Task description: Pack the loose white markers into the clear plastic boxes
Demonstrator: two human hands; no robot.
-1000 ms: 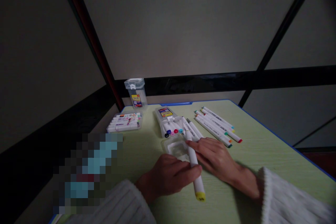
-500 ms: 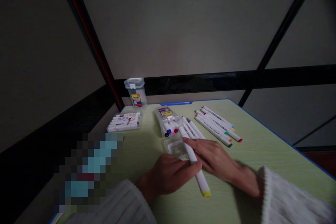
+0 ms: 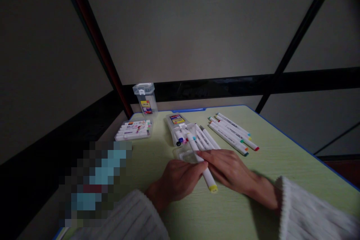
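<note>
A white marker (image 3: 208,177) with yellow ends slants across my hands, its far end close to the mouth of a clear marker box (image 3: 172,123). My left hand (image 3: 180,180) pinches it between thumb and fingers. On its other side, my right hand (image 3: 229,165) has its fingers together and curved, their tips against the marker; the undersides of these fingers are hidden. The box lies on its side, with black, blue and pink marker ends (image 3: 180,140) facing me. Its clear lid (image 3: 184,153) hangs open on the table, partly behind my left hand.
Several white markers (image 3: 229,133) lie loosely at the right; others (image 3: 206,137) lie beside the box. At the back left stands a clear lidded container (image 3: 147,99), with a flat marker case (image 3: 133,130) before it. The green tabletop (image 3: 281,150) has a blue edge. A pixelated patch covers the left.
My left hand and the yellow-ended marker have moved forward and slightly left, toward the box. My right hand has stayed nearly still.
</note>
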